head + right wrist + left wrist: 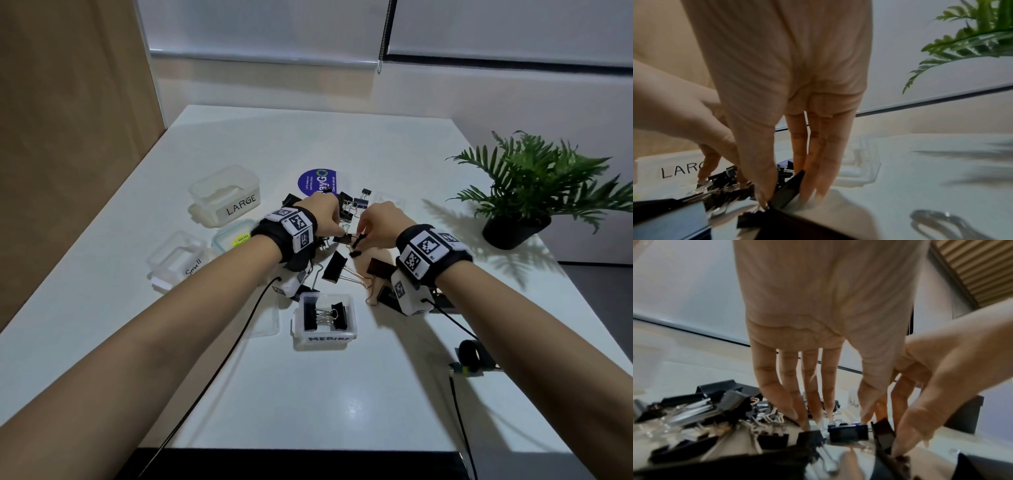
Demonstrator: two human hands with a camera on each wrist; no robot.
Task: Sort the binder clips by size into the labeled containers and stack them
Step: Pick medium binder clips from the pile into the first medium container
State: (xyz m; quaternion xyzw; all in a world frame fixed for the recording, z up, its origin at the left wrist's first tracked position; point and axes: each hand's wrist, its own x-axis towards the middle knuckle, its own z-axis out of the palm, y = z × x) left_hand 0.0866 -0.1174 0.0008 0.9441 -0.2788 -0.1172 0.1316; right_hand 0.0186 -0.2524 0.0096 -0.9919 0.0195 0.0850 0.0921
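Note:
Black binder clips of mixed sizes lie in a pile [347,205] mid-table. My left hand [337,230] reaches down into it, and its straight fingertips [805,420] touch small clips [810,437] without curling round any. Right beside it, my right hand [358,240] pinches a black binder clip [789,188] between thumb and fingers, low over the table. The clear tub marked MEDIUM [325,342] stands in front of the hands with two clips [324,316] in it. The tubs marked LARGE [226,195] and Small [178,260] stand at the left.
Large clips [335,267] lie loose between my wrists. A tub lid with a yellow sticker [236,236] sits between the left tubs. A purple round sticker [317,181] lies behind the pile. A potted plant [524,192] stands at the right edge, and cables trail toward the front edge.

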